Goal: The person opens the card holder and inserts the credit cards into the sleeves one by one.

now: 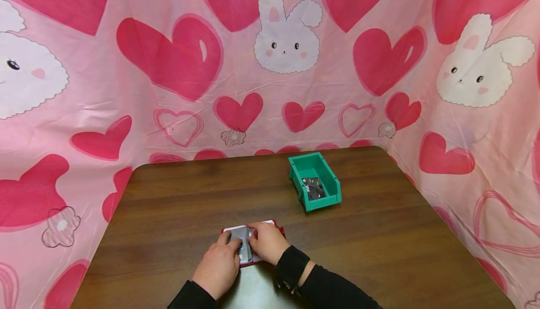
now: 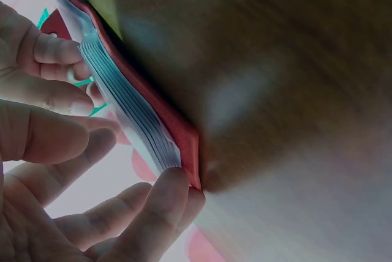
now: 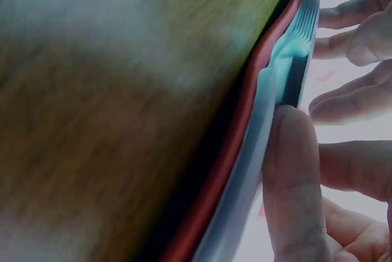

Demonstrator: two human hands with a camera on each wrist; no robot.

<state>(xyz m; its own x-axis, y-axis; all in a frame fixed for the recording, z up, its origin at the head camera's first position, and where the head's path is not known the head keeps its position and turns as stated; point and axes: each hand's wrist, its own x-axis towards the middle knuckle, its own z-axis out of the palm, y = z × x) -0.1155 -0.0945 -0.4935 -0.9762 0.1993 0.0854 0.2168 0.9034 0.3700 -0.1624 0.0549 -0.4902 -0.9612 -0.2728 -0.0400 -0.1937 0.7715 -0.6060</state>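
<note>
A red card holder lies spread on the wooden table, with a stack of clear plastic sleeves on its left side. My left hand holds that side: the thumb is over the sleeves and other fingertips are at the edge and corner. Leaning in from the right, my right hand pinches at a clear sleeve near the middle of the holder. A dark strip shows between the layers by its thumb in the right wrist view. Whether a card is between those fingers is hidden.
A green open-front bin stands farther back on the table, right of the hands. Dark cards lie inside it. Pink cloth with hearts and rabbits hangs behind and beside the brown tabletop.
</note>
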